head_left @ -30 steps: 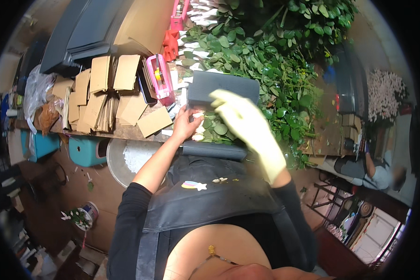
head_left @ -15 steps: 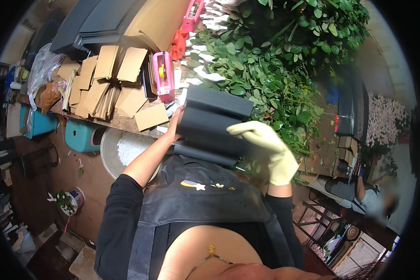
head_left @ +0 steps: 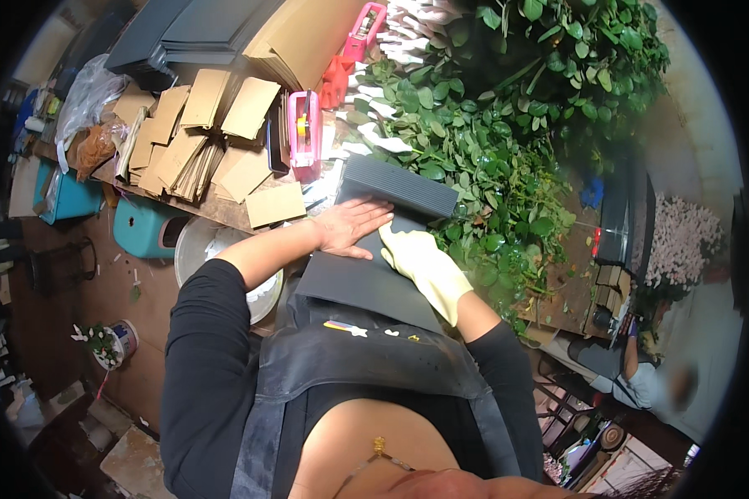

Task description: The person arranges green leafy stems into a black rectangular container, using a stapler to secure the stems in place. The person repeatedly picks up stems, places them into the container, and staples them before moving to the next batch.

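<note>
A black sheet (head_left: 362, 287) with a ridged far flap (head_left: 399, 185) lies at the table's front edge, against the apron. The ridged flap is folded over along the far side, and the near part shows a smooth face. My bare left hand (head_left: 349, 229) rests flat on the middle of the sheet, fingers stretched toward the right. Beside it, my right hand (head_left: 420, 262), in a pale yellow glove, lies on the sheet with its fingers extended. The two hands' fingertips are close together near the ridged flap.
Leafy green stems (head_left: 508, 200) crowd the table at right. Brown cardboard pieces (head_left: 187, 150) and a pink tape dispenser (head_left: 305, 137) sit at left. Below the table edge stand a pale tub (head_left: 193, 279) and a teal bin (head_left: 141, 233). Another person (head_left: 632, 378) is far right.
My left hand has moved from the sheet's left edge onto its middle. The raised gloved right hand has come down onto it. The near part now shows a smooth face instead of ridges.
</note>
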{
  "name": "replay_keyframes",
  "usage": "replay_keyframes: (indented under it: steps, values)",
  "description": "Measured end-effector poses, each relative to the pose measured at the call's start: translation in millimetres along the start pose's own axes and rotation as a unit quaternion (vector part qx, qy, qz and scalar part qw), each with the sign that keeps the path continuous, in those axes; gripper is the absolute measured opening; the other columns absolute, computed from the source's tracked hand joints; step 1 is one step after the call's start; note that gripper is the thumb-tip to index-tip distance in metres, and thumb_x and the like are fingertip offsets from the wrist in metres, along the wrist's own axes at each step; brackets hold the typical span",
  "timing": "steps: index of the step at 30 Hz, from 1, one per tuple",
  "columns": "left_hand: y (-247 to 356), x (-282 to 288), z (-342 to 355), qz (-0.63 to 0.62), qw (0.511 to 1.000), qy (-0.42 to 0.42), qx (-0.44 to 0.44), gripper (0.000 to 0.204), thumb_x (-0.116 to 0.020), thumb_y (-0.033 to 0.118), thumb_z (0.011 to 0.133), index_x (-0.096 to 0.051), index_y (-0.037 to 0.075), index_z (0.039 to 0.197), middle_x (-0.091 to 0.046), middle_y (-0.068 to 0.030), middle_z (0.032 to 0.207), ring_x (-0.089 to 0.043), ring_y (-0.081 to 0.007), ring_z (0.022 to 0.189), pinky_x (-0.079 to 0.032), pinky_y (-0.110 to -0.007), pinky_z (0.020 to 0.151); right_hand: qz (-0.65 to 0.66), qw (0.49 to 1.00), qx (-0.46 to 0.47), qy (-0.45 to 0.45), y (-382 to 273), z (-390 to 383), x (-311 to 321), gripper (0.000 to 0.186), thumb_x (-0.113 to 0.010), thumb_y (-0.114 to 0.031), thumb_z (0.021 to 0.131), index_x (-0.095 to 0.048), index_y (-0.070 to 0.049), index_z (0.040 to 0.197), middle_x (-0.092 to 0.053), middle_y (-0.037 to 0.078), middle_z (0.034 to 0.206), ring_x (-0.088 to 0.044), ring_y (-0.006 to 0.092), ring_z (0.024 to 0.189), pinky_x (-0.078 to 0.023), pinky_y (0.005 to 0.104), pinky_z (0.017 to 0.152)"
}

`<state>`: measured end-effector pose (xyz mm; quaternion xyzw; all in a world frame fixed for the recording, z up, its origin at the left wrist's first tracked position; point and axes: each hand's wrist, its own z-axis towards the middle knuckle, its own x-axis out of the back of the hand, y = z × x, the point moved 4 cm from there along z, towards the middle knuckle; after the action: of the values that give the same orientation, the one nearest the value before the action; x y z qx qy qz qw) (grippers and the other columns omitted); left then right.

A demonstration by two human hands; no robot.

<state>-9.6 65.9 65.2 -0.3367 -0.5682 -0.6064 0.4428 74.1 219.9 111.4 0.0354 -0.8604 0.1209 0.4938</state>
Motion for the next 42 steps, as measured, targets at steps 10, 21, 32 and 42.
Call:
replay_keyframes:
  steps: [10, 21, 32, 42]
  values:
    - [0, -11, 0, 0.035, 0.998, -0.034, 0.037, 0.097, -0.054, 0.076, 0.085, -0.034, 0.020, 0.162, -0.028, -0.0158, 0.168, -0.027, -0.0317, 0.155, -0.019, -0.049, 0.126, 0.004, 0.997, 0.031, 0.071, -60, -17, 8, 0.025, -0.076, -0.032, 0.084, -0.075, -0.013, 0.100, -0.074, 0.010, 0.084, -0.073, 0.0315, 0.082, -0.058, 0.0483, 0.076]
    - [-1, -7, 0, 0.028, 0.992, 0.124, -0.014, 0.056, -0.047, 0.028, 0.100, -0.045, 0.018, 0.155, -0.040, -0.0171, 0.160, -0.042, -0.0335, 0.146, -0.033, -0.050, 0.119, 0.058, 0.923, 0.227, 0.304, -155, 165, 60, 0.018, -0.057, -0.015, 0.088, -0.073, -0.006, 0.088, -0.071, 0.015, 0.076, -0.071, 0.0318, 0.067, -0.056, 0.0479, 0.061]
    - [-13, -35, 7, -0.051, 0.996, 0.021, 0.075, 0.057, -0.049, 0.040, 0.100, -0.046, 0.018, 0.153, -0.049, -0.0133, 0.154, -0.045, -0.0300, 0.144, -0.032, -0.049, 0.119, 0.251, 0.953, 0.022, 0.168, -78, 37, 103, 0.035, -0.068, -0.028, 0.091, -0.071, 0.000, 0.111, -0.073, 0.018, 0.104, -0.068, 0.0285, 0.101, -0.054, 0.0436, 0.089]
    - [-38, 2, -33, 0.003, 0.997, -0.077, -0.012, 0.077, -0.057, 0.053, 0.094, -0.048, -0.001, 0.147, -0.050, -0.0228, 0.150, -0.042, -0.0395, 0.143, -0.028, -0.049, 0.122, 0.672, 0.725, -0.147, -0.042, 2, 23, -37, 0.030, -0.068, -0.031, 0.101, -0.070, -0.007, 0.118, -0.072, 0.004, 0.085, -0.063, 0.0101, 0.063, -0.054, 0.0260, 0.057]
